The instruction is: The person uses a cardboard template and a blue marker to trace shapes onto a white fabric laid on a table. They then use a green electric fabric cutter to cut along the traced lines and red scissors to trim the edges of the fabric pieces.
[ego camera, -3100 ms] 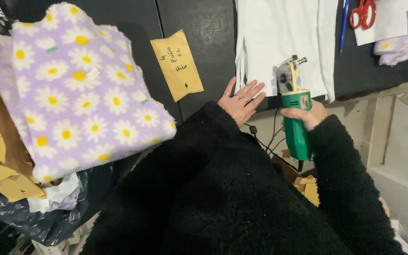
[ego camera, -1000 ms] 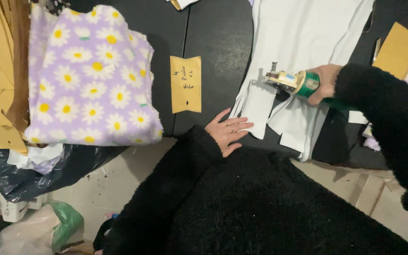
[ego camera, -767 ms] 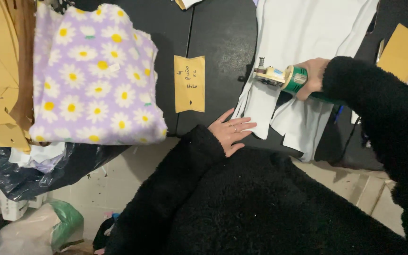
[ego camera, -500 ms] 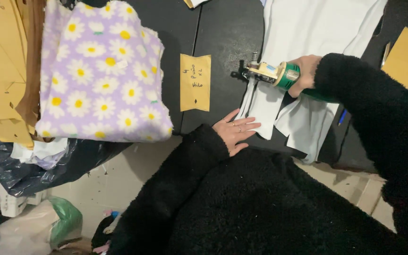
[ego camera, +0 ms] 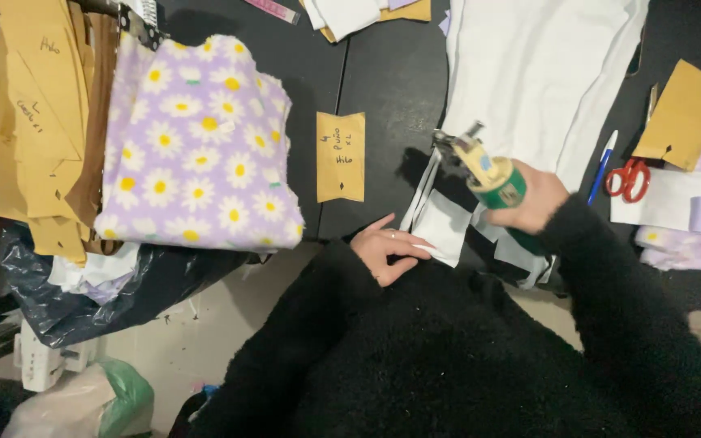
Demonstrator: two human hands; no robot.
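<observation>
Her right hand [ego camera: 535, 199] grips the green electric fabric cutter [ego camera: 487, 172], lifted above the white fabric [ego camera: 529, 73] on the black tabletop [ego camera: 383, 81]. Her left hand [ego camera: 384, 247] pins a cut strip [ego camera: 441, 231], fingers flat. Looks mid-cutting; lowering the blade accurately comes next.

A folded purple daisy-print fleece [ego camera: 204, 146] lies at the left end of the black table [ego camera: 383, 89], hanging over its near edge. A stack of tan paper patterns [ego camera: 34, 130] sits at the left corner. A small tan pattern piece [ego camera: 340, 156] lies near the front edge, mid-table. Toward the right edge are a blue pen [ego camera: 602, 166], red-handled scissors [ego camera: 628, 177] and another tan pattern piece [ego camera: 683, 113]. A black plastic bag [ego camera: 83, 288] hangs below the left corner.
</observation>
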